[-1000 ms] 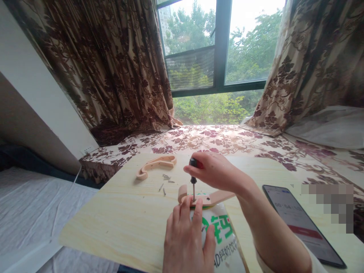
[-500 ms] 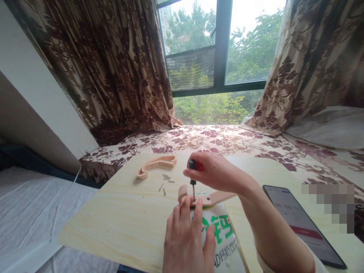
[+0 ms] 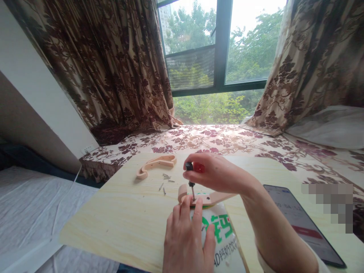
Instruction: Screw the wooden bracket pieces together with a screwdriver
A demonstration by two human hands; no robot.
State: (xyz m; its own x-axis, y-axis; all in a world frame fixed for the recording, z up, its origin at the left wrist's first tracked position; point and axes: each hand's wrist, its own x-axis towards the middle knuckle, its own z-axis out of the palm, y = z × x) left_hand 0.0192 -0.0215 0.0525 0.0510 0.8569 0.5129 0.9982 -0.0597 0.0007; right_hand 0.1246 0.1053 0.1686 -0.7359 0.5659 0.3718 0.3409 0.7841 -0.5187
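My right hand (image 3: 213, 168) is closed around the handle of a screwdriver (image 3: 189, 167), black with a red part. The shaft leans slightly, its tip down at a hole in a light wooden piece (image 3: 217, 198). That piece has a curled left end and another dark hole to the right of the tip. It lies across the far end of a white printed board or pack (image 3: 224, 246) with green and black characters. My left hand (image 3: 184, 239) lies flat over both, fingers stretched out, with fingertips against the wood on either side of the screwdriver tip. Any screw head is too small to make out.
A second curved wooden piece (image 3: 155, 163) lies on the pale wood-grain table (image 3: 113, 220). Several loose screws (image 3: 166, 177) are scattered nearer me. On the right, a phone (image 3: 304, 223) shows a timer. Beyond the table is a flower-patterned window ledge (image 3: 210, 136).
My right hand has turned a little at the wrist, and the screwdriver's handle has tipped to the left. The left hand and the wooden piece have stayed in place.
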